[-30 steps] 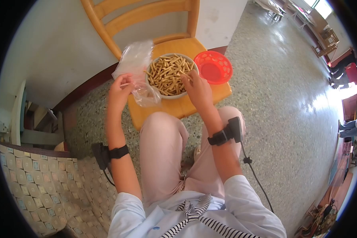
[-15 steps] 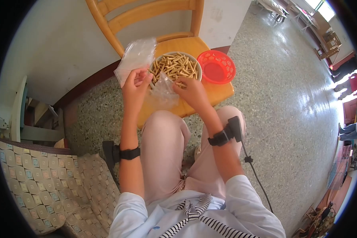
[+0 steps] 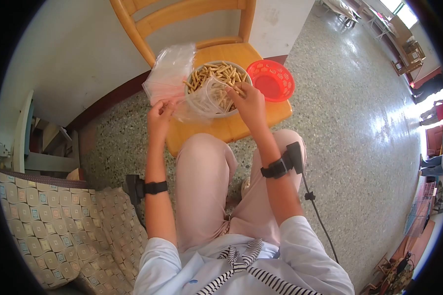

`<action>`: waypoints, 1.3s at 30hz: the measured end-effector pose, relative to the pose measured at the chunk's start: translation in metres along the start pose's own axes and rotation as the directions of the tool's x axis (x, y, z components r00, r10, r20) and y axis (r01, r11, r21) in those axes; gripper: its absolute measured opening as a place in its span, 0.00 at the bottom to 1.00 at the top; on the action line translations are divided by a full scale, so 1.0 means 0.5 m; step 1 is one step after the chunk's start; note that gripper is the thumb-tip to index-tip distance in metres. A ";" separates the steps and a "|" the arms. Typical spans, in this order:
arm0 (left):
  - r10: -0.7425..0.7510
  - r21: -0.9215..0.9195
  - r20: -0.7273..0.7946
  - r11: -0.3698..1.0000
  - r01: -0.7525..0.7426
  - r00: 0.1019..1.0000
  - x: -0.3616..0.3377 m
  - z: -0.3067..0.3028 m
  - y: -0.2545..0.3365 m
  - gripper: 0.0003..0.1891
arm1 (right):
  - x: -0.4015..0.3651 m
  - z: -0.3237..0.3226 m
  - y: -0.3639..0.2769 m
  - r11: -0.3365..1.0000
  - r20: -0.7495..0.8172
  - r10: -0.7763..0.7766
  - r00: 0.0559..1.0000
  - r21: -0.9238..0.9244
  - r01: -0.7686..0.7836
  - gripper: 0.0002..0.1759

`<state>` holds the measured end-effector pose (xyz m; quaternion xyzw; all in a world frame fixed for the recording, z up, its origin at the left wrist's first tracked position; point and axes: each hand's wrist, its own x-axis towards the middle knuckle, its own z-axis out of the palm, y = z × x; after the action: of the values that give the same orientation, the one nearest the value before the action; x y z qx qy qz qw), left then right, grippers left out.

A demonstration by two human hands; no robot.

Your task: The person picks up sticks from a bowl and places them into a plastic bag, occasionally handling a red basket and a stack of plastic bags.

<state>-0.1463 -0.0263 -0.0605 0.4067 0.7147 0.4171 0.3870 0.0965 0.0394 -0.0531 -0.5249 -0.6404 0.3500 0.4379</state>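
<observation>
A clear plastic bag [image 3: 198,106] is spread between my two hands, overlapping the near side of a round bowl [image 3: 247,73] in this view. My right hand [image 3: 251,103] pinches the bag's right end, at the bowl's right rim. My left hand [image 3: 160,115] is closed, its fingertips on the bag's left end. Short tan stick-shaped pieces [image 3: 220,72] fill the bowl, some showing through the film. Flat clear bags [image 3: 171,73] are stacked left of the bowl, close above my left hand.
A wooden chair [image 3: 273,114] bears the bowl and the bags, its backrest against the wall. To the bowl's right stands a red plastic basket [image 3: 275,87]. My knees are close to the seat's front edge. Left of me is a patterned cushion [image 3: 49,226]. People are at the far right.
My left hand has moved left and down, and my right hand right and slightly up. The bag, crumpled before, is now stretched out between them over the bowl's near side.
</observation>
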 end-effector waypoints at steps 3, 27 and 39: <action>0.021 0.021 0.011 1.000 -0.021 1.000 0.011 -0.008 -0.021 0.20 | -0.001 -0.009 -0.010 0.996 0.047 0.077 0.996 -0.038 -0.075 0.22; 0.320 0.555 -0.080 0.801 -0.224 0.944 -0.042 0.043 0.075 0.08 | -0.025 0.014 -0.031 0.926 0.267 -0.022 0.964 -0.357 0.120 0.21; 0.118 0.834 0.005 0.548 -0.069 0.993 0.001 0.036 0.064 0.11 | -0.039 0.015 -0.051 0.958 0.457 -0.232 0.859 -0.046 0.283 0.13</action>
<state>-0.1223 -0.0105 -0.0377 0.5678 0.8139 0.0602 0.1077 0.0816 0.0150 -0.0364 -0.3635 -0.8067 0.3630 0.2920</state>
